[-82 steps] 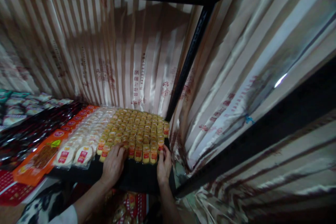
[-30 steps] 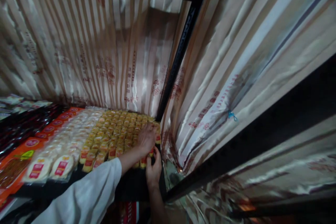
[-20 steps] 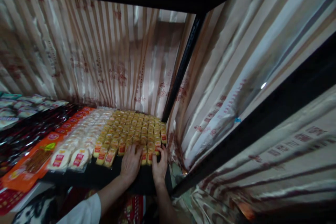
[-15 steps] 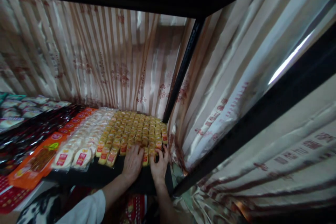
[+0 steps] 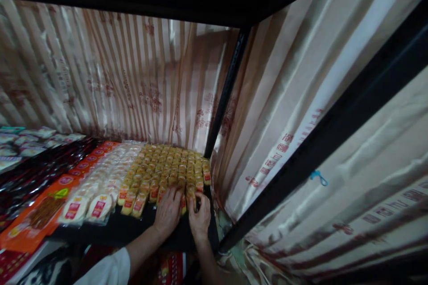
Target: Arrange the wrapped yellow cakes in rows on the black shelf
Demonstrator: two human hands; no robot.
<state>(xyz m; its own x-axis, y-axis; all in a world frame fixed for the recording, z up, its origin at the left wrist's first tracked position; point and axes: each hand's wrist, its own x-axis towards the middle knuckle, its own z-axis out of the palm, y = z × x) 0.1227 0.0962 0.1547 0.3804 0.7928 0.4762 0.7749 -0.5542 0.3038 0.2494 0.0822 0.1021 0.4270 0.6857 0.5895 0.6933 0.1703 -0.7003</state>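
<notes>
Rows of small yellow wrapped snack packets, with red and white labels on the front ones, stand close together on a black shelf. Over the front ends of the rows my left hand rests with bent fingers, closed against the packets; its fingertips are partly hidden among them. Just to its right, my right hand curls its thumb and fingers round a packet at the front of a neighbouring row. The gap inside that curl looks dark.
Left of the yellow packets lie clear-wrapped round white cakes, orange snack bags and dark shiny packs. A black post and a slanting black bar bound the right side. Printed curtain-like sheeting hangs behind.
The view has shifted a little. My right hand's fingers have drawn closer together at the packet rows, while my left hand stays over the row fronts.
</notes>
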